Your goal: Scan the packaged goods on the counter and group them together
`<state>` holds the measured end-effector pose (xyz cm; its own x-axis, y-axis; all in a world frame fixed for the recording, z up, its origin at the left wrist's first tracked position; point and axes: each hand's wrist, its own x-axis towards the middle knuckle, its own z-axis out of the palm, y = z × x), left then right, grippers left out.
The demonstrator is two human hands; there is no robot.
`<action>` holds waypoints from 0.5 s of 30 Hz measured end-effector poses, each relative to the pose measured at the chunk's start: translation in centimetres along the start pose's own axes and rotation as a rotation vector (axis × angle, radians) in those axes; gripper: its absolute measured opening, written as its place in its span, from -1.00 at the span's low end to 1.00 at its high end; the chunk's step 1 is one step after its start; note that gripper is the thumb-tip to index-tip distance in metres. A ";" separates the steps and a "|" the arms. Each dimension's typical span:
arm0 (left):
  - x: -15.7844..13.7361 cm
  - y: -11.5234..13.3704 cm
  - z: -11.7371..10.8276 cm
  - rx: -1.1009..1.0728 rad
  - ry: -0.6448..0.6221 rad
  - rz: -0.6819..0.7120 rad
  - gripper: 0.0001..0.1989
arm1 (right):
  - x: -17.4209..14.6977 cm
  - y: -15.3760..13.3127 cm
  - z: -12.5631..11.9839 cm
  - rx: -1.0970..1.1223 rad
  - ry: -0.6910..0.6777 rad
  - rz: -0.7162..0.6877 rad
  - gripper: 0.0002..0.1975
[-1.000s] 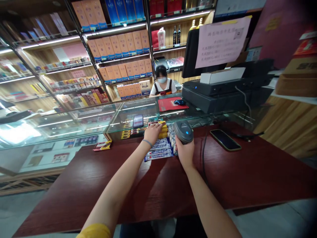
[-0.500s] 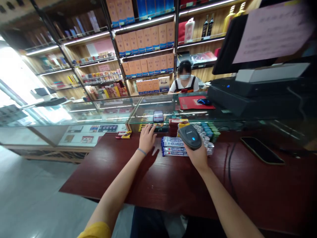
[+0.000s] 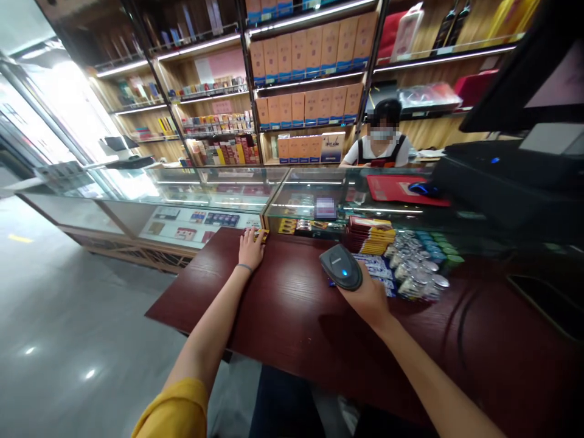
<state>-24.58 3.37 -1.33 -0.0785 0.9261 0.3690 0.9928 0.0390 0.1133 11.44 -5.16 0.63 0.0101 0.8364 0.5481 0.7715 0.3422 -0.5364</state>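
My left hand (image 3: 250,248) reaches to the far left part of the brown table. Its fingers lie over a small red-and-yellow snack packet (image 3: 261,235), covering most of it; no firm grip shows. In my right hand (image 3: 370,299) is a black barcode scanner (image 3: 341,267) with a lit blue light, held above the table. Behind and below the scanner lie blue-and-white snack sticks (image 3: 379,271), partly hidden. Beside them are stacked red-and-yellow packets (image 3: 371,236), rows of silver-topped containers (image 3: 413,267) and green-topped ones (image 3: 444,250).
A glass display counter (image 3: 214,182) runs along the table's far side, with a phone (image 3: 325,208) and a mouse (image 3: 423,189) on it. A person (image 3: 381,143) sits behind it. Dark checkout equipment (image 3: 506,182) and a dark phone-like slab (image 3: 547,301) are at the right.
My left hand has moved left, from near the counter edge onto the red-and-yellow packet. The scanner has moved a little left relative to the goods. The view has turned left.
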 end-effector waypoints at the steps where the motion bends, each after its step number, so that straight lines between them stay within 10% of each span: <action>1: 0.2 -0.2 0.4 0.004 -0.014 -0.008 -0.39 | 0.0 0.0 0.2 -0.014 -0.008 -0.023 -0.57; 15: 0.8 -0.7 1.0 -0.060 -0.024 0.002 -0.59 | -0.3 0.2 0.5 -0.032 -0.069 -0.108 -0.63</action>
<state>-25.20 4.44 -2.02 -0.0740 0.9349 0.3471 0.9856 0.0154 0.1686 11.25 -5.16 0.04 -0.1168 0.8233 0.5554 0.7855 0.4188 -0.4557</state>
